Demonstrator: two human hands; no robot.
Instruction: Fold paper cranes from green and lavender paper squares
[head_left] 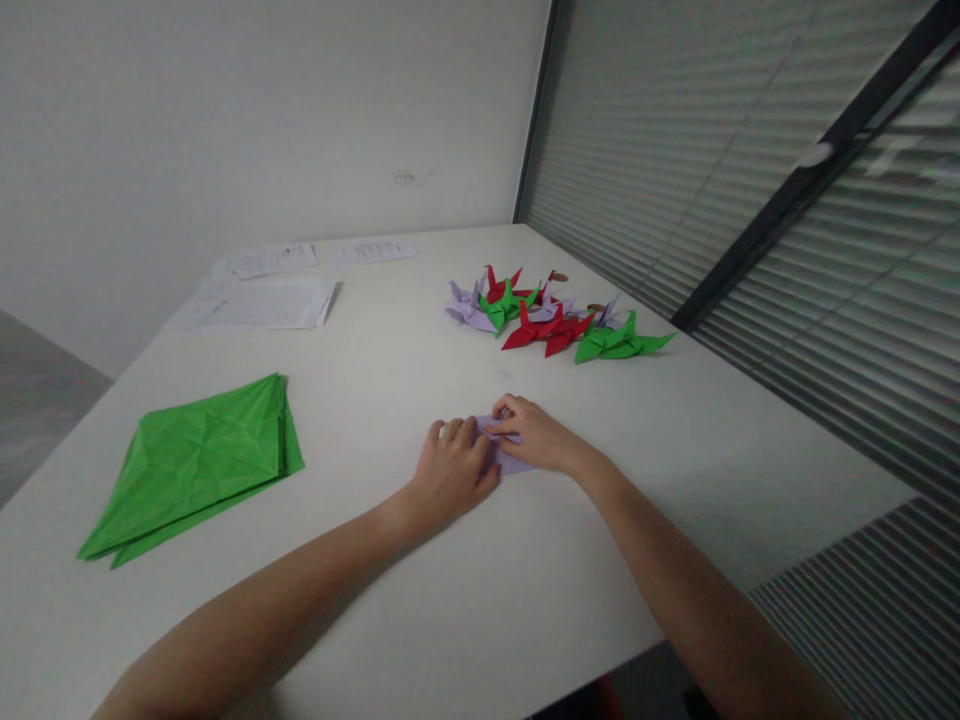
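Note:
A small piece of light purple origami paper (pixel 514 464) lies on the white table between my two hands, and most of it is covered by my fingers. My left hand (pixel 454 462) presses on its left side with the fingers curled. From the right, my right hand (pixel 534 432) grips the paper near its upper part, thumb and fingers bent close together. Creased green paper sheets (pixel 210 440) lie stacked to the left of my hands. Beyond my hands, several folded paper cranes stand in a cluster, among them a red crane (pixel 534 328), a green crane (pixel 619 342) and a purple crane (pixel 469 305).
Printed papers (pixel 255 303) lie at the table's far left, with more sheets (pixel 373 250) by the back wall. A window with blinds (pixel 675 150) runs along the right side. The white table's (pixel 360 370) near edge shows at the lower right.

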